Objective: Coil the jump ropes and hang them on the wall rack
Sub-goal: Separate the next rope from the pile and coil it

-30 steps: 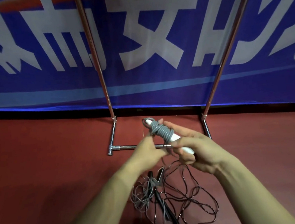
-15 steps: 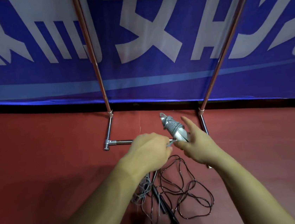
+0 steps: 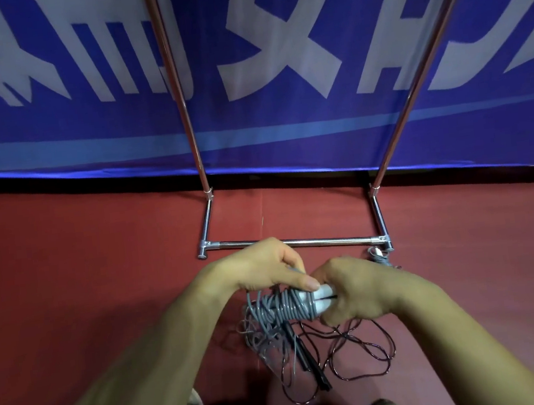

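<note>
- Head view, hands: the right hand is closed around the white handles of the grey jump rope; the left hand pinches the grey cord at the edge of the wrap, thumb tip pressed on the last turns.
- Head view, task item: the grey rope is wound in tight turns around its paired handles, held in the air between both hands, above the floor pile and in front of the rack.
- Head view, floor: a dark jump rope lies loose and tangled on the red floor, with loose grey cord at its left side and black handles across it. Not yet coiled.
- Head view, rack: the metal rack stands against the blue banner; only its base bar and two uprights show, the hanging bar out of frame.
- Handling note (judgement): keep the thumb on the final turn so tension stays, tuck the free end under a wrap, then lift to the rack; slack risks unwinding.
</note>
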`<state>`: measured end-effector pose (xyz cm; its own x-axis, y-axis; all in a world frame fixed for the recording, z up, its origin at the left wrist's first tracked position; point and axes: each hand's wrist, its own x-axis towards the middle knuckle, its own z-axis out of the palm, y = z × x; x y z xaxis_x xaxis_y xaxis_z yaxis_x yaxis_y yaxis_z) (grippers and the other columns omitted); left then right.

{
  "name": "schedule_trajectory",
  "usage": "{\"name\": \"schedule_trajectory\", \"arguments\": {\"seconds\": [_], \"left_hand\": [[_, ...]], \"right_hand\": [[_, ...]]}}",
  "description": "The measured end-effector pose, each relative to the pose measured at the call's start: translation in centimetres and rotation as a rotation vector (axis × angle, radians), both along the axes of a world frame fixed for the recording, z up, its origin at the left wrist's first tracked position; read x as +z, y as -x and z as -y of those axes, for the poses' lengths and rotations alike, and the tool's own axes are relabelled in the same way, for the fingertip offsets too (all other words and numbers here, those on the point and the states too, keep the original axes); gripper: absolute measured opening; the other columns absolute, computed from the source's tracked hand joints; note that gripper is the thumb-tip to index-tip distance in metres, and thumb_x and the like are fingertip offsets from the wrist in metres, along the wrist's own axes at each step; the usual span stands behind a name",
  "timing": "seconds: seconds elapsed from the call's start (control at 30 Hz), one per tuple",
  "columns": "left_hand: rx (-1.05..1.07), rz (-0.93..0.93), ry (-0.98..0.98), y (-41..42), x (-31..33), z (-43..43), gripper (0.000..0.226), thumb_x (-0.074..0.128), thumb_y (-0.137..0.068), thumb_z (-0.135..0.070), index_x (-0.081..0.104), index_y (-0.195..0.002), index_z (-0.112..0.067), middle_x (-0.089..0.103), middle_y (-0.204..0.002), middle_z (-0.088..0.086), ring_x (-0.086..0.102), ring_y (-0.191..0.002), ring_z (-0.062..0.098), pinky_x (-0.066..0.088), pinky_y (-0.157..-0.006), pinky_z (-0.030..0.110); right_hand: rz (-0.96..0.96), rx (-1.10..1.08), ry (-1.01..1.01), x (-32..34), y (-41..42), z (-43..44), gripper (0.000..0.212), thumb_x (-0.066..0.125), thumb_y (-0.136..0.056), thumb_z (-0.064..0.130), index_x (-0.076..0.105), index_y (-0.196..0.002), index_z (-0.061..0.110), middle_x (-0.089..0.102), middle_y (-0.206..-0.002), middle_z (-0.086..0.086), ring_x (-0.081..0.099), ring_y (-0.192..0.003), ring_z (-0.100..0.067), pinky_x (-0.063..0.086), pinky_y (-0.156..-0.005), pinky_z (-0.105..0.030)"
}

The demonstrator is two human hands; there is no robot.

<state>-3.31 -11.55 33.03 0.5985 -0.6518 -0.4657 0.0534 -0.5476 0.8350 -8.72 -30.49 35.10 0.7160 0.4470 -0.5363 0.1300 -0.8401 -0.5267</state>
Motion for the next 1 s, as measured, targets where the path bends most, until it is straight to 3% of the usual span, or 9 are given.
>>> {"name": "schedule_trajectory", "arguments": {"seconds": [0.23,0.3,0.4,0.5,0.57,0.63,0.77,0.9,1.0], "left_hand": [[-0.042,-0.333,0.165,-0.6,0.7,-0.6,0.026,0.072,-0.087,-0.003,0.075,-0.067,-0.02,0.064,-0.063,-0.001,0.047,-0.049,0.005,0.033,-0.045,0.015],[-0.063,-0.346,0.189,-0.7,0.7,-0.7,0.026,0.071,-0.087,0.0,0.074,-0.071,-0.02,0.063,-0.065,0.001,0.048,-0.051,0.005,0.032,-0.045,0.015],[-0.017,-0.207,0.185,-1.0,0.7,-0.6,0.022,0.082,-0.079,-0.006,0.066,-0.077,-0.021,0.06,-0.063,-0.002,0.046,-0.051,0.007,0.032,-0.048,0.02],[0.035,-0.202,0.231,-1.3,0.3,-1.0,0.035,0.09,-0.067,-0.017,0.058,-0.079,-0.025,0.058,-0.077,0.013,0.047,-0.054,0.011,0.032,-0.05,0.027],[0.042,-0.196,0.227,-1.4,0.1,-1.3,0.038,0.088,-0.071,-0.014,0.054,-0.087,-0.018,0.061,-0.074,0.003,0.047,-0.055,0.009,0.031,-0.052,0.026],[0.045,-0.192,0.215,-1.4,-0.1,-1.3,0.035,0.081,-0.079,-0.001,0.05,-0.088,-0.014,0.065,-0.068,-0.012,0.049,-0.053,0.003,0.032,-0.052,0.022],[0.1,-0.253,0.323,-1.5,-0.3,-1.3,0.037,0.076,-0.079,0.008,0.048,-0.086,-0.017,0.063,-0.077,-0.003,0.054,-0.059,0.004,0.042,-0.057,0.015],[0.144,-0.409,0.46,-1.8,-0.3,-2.0,0.032,0.068,-0.08,0.012,0.055,-0.091,-0.015,0.062,-0.075,0.0,0.059,-0.06,0.008,0.052,-0.057,0.019],[0.176,-0.554,0.49,-2.0,-0.3,-2.3,0.028,0.064,-0.081,0.007,0.062,-0.095,-0.017,0.061,-0.074,0.005,0.054,-0.053,0.008,0.045,-0.049,0.018]], "right_hand": [[0.032,0.021,-0.104,2.0,0.4,0.4,0.031,0.073,-0.069,0.011,0.05,-0.06,0.03,0.045,-0.059,0.005,0.041,-0.055,-0.012,0.036,-0.053,-0.028],[0.069,0.021,-0.106,2.2,0.7,0.5,0.032,0.071,-0.069,0.012,0.048,-0.06,0.032,0.047,-0.058,0.005,0.043,-0.055,-0.013,0.038,-0.052,-0.03],[0.178,0.017,-0.096,1.9,1.0,0.6,0.024,0.07,-0.074,0.018,0.053,-0.084,0.031,0.059,-0.069,0.002,0.053,-0.061,-0.017,0.044,-0.057,-0.033],[0.162,-0.076,-0.235,1.7,1.3,0.6,0.046,0.072,-0.076,0.014,0.042,-0.107,0.03,0.06,-0.073,-0.01,0.05,-0.063,-0.026,0.041,-0.057,-0.035],[0.087,-0.122,-0.369,1.8,1.5,0.7,0.052,0.073,-0.076,0.008,0.041,-0.11,0.031,0.055,-0.072,-0.02,0.045,-0.064,-0.035,0.037,-0.054,-0.038],[-0.011,-0.167,-0.489,1.6,1.4,0.9,0.055,0.075,-0.076,0.003,0.048,-0.114,0.031,0.053,-0.074,-0.025,0.041,-0.059,-0.03,0.036,-0.054,-0.036],[-0.091,-0.283,-0.644,1.4,0.9,1.2,0.054,0.079,-0.074,-0.008,0.061,-0.112,0.026,0.062,-0.077,-0.012,0.052,-0.065,-0.016,0.045,-0.061,-0.03],[-0.013,-0.274,-0.647,2.1,0.7,1.3,0.051,0.085,-0.073,0.001,0.068,-0.112,0.028,0.065,-0.099,-0.018,0.054,-0.076,-0.013,0.048,-0.07,-0.028],[-0.037,-0.275,-0.654,2.1,0.7,1.4,0.043,0.085,-0.073,0.0,0.072,-0.106,0.024,0.071,-0.097,-0.007,0.06,-0.082,-0.011,0.051,-0.078,-0.029]]}}
